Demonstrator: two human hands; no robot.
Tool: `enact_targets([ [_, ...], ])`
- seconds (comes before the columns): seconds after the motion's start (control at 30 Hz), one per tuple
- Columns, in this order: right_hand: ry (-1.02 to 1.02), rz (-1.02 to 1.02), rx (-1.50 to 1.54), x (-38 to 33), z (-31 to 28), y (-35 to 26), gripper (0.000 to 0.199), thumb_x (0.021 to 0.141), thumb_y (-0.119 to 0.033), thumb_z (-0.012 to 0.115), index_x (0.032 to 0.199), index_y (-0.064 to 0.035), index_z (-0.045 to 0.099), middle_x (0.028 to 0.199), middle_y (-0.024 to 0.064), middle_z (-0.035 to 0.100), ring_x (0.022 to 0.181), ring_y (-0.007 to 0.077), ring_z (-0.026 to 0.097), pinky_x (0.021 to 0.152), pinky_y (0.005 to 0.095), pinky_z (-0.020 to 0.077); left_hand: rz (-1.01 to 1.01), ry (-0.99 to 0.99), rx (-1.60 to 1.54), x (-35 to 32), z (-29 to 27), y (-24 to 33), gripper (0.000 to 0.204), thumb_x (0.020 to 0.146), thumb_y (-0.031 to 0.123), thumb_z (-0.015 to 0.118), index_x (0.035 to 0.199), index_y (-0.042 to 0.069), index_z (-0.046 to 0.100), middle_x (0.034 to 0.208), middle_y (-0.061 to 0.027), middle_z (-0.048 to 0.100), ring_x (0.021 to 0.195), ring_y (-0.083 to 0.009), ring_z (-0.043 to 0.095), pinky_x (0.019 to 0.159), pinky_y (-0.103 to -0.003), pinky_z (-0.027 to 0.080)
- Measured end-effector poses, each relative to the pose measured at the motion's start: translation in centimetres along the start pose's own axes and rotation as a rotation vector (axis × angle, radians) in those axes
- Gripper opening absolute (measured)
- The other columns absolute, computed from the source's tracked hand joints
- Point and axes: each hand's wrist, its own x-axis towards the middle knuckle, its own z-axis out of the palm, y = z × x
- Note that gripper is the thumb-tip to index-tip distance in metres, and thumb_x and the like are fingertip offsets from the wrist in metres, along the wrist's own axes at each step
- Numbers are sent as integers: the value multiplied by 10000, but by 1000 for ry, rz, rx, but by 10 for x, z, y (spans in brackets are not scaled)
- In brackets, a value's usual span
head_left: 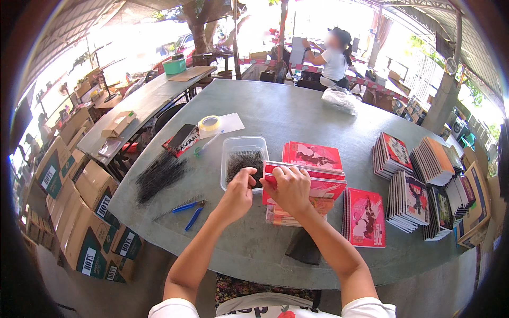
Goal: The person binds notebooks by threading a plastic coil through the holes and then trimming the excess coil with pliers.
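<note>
Now both of my hands meet at the left edge of the top red notebook [310,183], which lies on a small stack of the same notebooks near the middle of the grey table [286,114]. My right hand [290,190] is curled over that edge with the fingers closed on it; I judge it is pinning the spine side. My left hand [238,192] is pinched together just beside it, above the corner of the clear plastic tray [233,146] of dark coil pieces, but whether it has a coil between the fingertips I cannot tell, because the hand covers that place. To do this step well, I think the right hand should keep the pages square and pressed flat, so the punched holes stay in line, and the left hand should work slowly along the edge without pulling the cover sideways. The stack below is a little uneven, so too much pressure could slide it. Blue pliers [192,210] and a pile of long black coils [159,175] lie to the left within reach, and more notebook piles [408,196] stand on the right.
</note>
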Motion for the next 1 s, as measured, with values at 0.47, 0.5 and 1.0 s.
enact_targets([
  [0.47,-395,184,346,7,-25,8,192,810,-216,590,946,-103,663,806,127,667,757,297,643,676,401,492,-49,87,-155,-2,13,21,119,852,75,596,944,0,589,777,-151,602,737,-296,617,638,-327,495],
  [0.5,-386,187,331,7,-26,8,192,809,-211,591,946,-101,668,796,125,667,743,303,642,668,402,495,-167,96,-185,-3,14,22,111,841,66,604,932,2,597,766,-144,607,747,-301,617,652,-337,499],
  [1.0,-361,-55,421,1,-27,-12,120,781,-159,649,867,-78,632,847,97,647,837,264,611,751,423,461,65,-85,92,4,-19,-10,148,833,117,624,939,16,633,767,-142,627,714,-286,618,637,-351,481],
])
